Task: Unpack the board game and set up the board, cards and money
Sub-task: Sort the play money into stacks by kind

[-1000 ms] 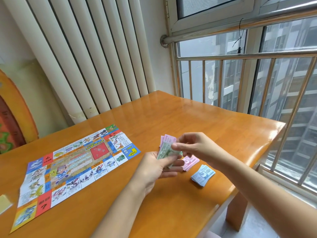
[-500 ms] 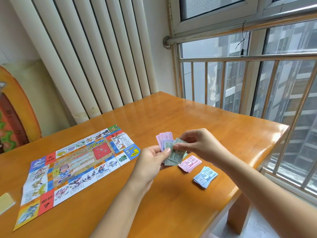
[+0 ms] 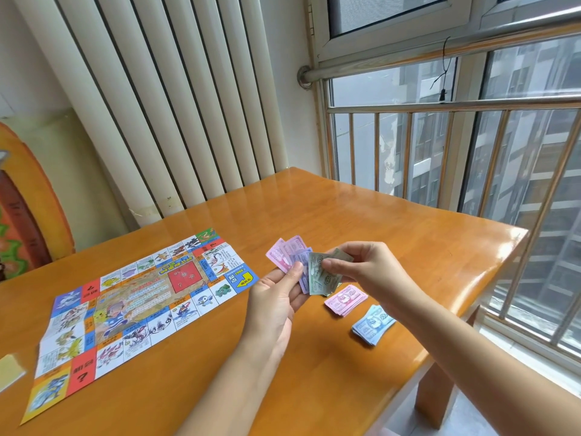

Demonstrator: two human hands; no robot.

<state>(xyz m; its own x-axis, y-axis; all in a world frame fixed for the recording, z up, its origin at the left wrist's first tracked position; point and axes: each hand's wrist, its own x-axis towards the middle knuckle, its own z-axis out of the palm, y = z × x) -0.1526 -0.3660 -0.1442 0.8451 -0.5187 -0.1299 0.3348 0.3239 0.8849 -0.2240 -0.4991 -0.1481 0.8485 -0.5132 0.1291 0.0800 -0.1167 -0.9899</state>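
Orange varnished wooden counter in a corner, with a white ribbed radiator behind it and a barred window at right showing tower blocks outside.

The game board, a creased paper sheet, lies unfolded flat on the left part of the counter. Its border is a ring of cartoon-creature squares. The blue corner square nearest the hands carries a yellow arrow and the figure "2000" beside Chinese characters. Two red squares are each marked "?". The small print in the centre is too fine to read.

The left hand, palm up above the counter just right of the board, grips a fan of pink and purple notes between thumb and fingers. The right hand pinches a green note at the front of that fan, so that both hands meet on the money. The numerals on the green note are blurred.

Two sorted stacks lie on the counter beneath the right hand: a pink stack and, nearer the counter edge, a blue stack printed "500". They lie near each other but do not touch.

A pale yellow card pile rests at the far left edge, partly out of frame.
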